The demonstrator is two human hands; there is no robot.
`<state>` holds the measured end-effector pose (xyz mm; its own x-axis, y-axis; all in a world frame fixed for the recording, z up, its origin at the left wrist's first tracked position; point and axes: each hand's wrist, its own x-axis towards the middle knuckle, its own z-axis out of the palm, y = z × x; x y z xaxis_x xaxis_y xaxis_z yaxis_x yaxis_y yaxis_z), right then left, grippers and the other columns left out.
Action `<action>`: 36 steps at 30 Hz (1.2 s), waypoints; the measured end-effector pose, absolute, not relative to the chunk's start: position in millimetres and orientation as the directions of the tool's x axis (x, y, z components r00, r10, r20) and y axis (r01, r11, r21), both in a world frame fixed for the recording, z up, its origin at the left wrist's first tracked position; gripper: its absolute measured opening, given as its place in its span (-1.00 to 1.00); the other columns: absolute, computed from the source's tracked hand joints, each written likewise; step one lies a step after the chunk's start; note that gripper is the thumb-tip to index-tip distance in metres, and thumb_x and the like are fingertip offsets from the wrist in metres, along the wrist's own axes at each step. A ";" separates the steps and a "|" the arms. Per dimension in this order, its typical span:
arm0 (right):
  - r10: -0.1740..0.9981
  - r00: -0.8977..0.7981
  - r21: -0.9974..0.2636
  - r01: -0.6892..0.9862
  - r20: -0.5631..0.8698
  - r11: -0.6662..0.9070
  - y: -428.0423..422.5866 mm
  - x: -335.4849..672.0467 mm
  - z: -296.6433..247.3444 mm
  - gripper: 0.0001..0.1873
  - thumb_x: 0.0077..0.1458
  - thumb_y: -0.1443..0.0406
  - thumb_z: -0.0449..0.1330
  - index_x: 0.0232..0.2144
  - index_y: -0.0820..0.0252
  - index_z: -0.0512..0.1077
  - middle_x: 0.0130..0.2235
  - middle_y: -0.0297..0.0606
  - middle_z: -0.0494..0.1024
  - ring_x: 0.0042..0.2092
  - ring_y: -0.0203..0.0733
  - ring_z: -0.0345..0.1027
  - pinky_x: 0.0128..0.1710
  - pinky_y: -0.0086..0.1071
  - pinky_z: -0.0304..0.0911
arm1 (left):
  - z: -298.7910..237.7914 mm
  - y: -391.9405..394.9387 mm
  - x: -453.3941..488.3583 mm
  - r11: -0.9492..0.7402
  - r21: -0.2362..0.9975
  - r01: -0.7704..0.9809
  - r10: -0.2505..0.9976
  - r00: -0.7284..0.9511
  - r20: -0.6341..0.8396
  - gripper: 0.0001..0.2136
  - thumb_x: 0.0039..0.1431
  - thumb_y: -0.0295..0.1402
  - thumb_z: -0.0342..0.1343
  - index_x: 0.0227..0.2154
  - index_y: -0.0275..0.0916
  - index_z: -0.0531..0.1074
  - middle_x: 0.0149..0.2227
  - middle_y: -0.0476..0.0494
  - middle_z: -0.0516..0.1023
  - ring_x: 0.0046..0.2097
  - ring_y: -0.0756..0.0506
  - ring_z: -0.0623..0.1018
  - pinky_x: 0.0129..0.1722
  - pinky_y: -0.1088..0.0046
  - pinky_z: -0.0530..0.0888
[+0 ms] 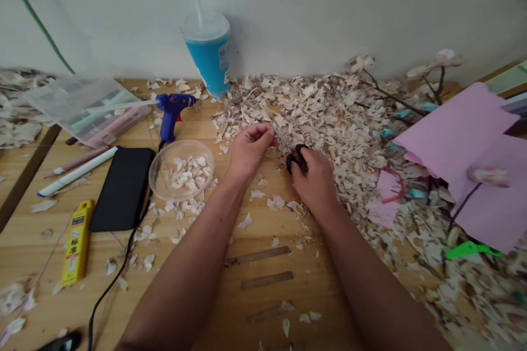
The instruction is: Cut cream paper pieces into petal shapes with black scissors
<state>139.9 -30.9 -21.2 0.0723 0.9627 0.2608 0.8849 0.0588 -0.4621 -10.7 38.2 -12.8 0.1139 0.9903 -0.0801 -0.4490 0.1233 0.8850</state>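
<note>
My right hand (316, 178) is closed on a pair of scissors (282, 137) with black handles, its fingers in the loops. The blades point up and left toward my left hand (252, 148). That hand is closed in a pinch right at the blade tips; whatever sits between thumb and finger is too small to make out. Beyond both hands spreads a heap of pale, dry petal-like scraps (288, 101). A round clear plastic dish (154, 180) holding several trimmed pale pieces (191, 174) stands left of my left hand.
On the left are a blue glue gun (168, 115), a black phone (122, 189), a yellow box (77, 244), a white pen (78, 171) and a clear case (82, 98). A blue cup (212, 63) stands by the wall. Pink sheets (457, 126) and twigs (395, 101) lie right.
</note>
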 end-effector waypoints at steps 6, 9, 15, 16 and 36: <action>0.962 0.071 -0.465 0.883 0.263 0.062 -31.3 140.1 -20.1 -0.83 0.13 0.26 0.06 -0.26 0.17 0.40 -0.23 -0.10 0.51 -0.16 0.00 0.30 -0.14 -0.18 0.13 | -13.4 38.1 -11.4 0.097 0.901 -0.422 0.992 0.112 -0.054 -0.88 -0.01 -0.32 0.33 -0.46 -0.23 0.52 -0.49 -0.02 0.53 -0.43 0.04 0.49 -0.34 0.53 0.41; 0.963 0.069 -0.476 0.877 0.259 0.065 -31.5 140.1 -19.9 -0.82 0.13 0.26 0.05 -0.25 0.16 0.40 -0.23 -0.10 0.50 -0.16 0.00 0.30 -0.15 -0.17 0.14 | -12.9 37.7 -11.4 0.107 0.904 -0.414 0.992 0.107 -0.068 -0.88 -0.02 -0.32 0.33 -0.47 -0.23 0.52 -0.49 -0.02 0.53 -0.44 0.04 0.49 -0.34 0.53 0.41; 0.962 0.074 -0.484 0.873 0.264 0.065 -31.5 139.6 -19.8 -0.84 0.13 0.25 0.05 -0.27 0.15 0.40 -0.25 -0.11 0.50 -0.17 -0.02 0.29 -0.15 -0.17 0.14 | -11.4 37.8 -13.3 0.079 0.935 -0.347 0.992 0.119 -0.040 -0.84 -0.03 -0.27 0.34 -0.46 -0.22 0.52 -0.49 -0.01 0.52 -0.42 0.03 0.49 -0.32 0.51 0.42; 0.961 0.075 -0.484 0.872 0.265 0.066 -31.4 139.6 -19.8 -0.84 0.12 0.25 0.06 -0.28 0.15 0.40 -0.25 -0.11 0.50 -0.18 -0.02 0.29 -0.15 -0.18 0.14 | -11.6 37.7 -13.1 0.073 0.936 -0.346 0.992 0.125 -0.031 -0.84 -0.03 -0.27 0.34 -0.46 -0.22 0.52 -0.49 -0.01 0.52 -0.42 0.03 0.49 -0.32 0.51 0.42; 0.959 0.088 -0.481 0.875 0.268 0.055 -31.6 141.0 -23.0 -0.79 0.16 0.22 0.03 -0.25 0.18 0.40 -0.23 -0.09 0.51 -0.18 -0.02 0.29 -0.14 -0.17 0.15 | -11.8 35.2 -8.6 0.015 0.948 -0.318 0.986 0.164 0.040 -0.84 0.06 -0.28 0.28 -0.47 -0.25 0.48 -0.50 -0.02 0.48 -0.42 0.03 0.44 -0.33 0.50 0.37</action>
<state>141.0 -31.6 -23.0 0.0879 0.9593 0.2684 0.8749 0.0545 -0.4813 -8.6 35.2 -11.8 0.1640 0.9857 0.0398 -0.3184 0.0147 0.9478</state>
